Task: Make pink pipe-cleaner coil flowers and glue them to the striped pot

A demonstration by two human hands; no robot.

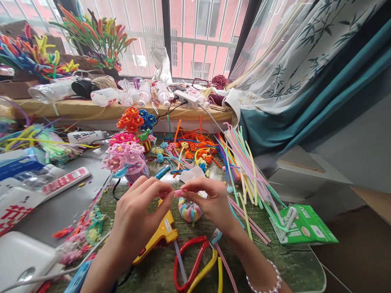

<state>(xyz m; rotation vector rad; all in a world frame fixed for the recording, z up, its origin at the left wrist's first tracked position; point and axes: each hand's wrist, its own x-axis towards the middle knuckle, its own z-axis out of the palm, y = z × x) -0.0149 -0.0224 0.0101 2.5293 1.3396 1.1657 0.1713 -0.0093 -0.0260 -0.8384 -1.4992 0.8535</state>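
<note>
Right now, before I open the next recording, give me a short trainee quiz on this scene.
1. True or false: the left hand and right hand both pinch a pink pipe cleaner.
2. What lies just below the right hand? A) a green card packet B) a pastel striped pipe-cleaner ball C) a white power strip
3. Fill in: the pipe-cleaner flowers closest to the hands are ____.

Key: 1 true; 2 B; 3 pink.
</note>
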